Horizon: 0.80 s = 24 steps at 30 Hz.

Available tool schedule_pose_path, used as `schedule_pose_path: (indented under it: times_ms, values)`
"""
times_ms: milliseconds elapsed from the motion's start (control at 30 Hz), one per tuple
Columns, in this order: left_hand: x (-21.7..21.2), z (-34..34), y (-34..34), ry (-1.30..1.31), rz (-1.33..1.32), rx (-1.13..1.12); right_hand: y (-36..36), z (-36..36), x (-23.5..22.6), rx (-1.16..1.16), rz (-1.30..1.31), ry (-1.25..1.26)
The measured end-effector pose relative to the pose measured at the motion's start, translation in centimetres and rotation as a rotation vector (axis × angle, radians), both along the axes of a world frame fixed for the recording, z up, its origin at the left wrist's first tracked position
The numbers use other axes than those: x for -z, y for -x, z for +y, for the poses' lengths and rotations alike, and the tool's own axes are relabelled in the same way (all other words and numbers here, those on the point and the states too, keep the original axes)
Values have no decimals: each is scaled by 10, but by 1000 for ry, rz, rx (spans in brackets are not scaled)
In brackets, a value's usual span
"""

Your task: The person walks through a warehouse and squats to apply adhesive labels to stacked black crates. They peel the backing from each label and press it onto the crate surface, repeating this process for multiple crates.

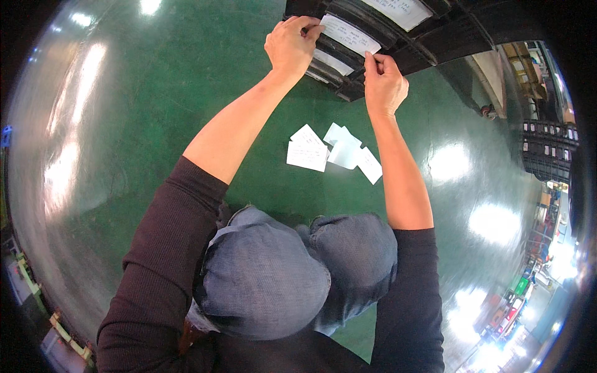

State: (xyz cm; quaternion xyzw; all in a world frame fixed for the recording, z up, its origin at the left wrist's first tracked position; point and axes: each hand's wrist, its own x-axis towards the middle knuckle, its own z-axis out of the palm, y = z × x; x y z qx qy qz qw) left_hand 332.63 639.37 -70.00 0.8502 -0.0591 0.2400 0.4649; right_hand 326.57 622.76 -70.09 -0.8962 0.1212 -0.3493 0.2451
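A white paper label (349,35) with handwriting lies against the front of a black rack (429,46). My left hand (292,46) pinches its left end, fingers closed. At the label's lower right corner, my right hand (385,84) grips it between thumb and fingers. Another written label (401,11) sits higher on the rack, and a further white slip (333,62) shows below the held one. Several loose white paper slips (306,155) lie on the green floor between my forearms, some overlapping.
My bent knees (261,273) in jeans are close below the slips. The green floor (155,93) spreads around me, with bright light reflections. On the far right stand dark racks with white labels (550,140) and assorted goods. A yellowish rail (68,336) runs at the lower left.
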Motion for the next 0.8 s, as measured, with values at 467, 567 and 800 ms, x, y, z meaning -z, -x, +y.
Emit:
schedule_pose_path:
  times_ms: [467,567,800]
  values:
    - [10,-6,-5,-150,-212,-57,-4,-4,0,8,-86,293]
    - [10,-5,-7,-193,-255,-75,-7,-6,-1,0,-102,352]
    - [8,-7,-7,-216,-187,-87,-9,-5,-4,27,-72,426]
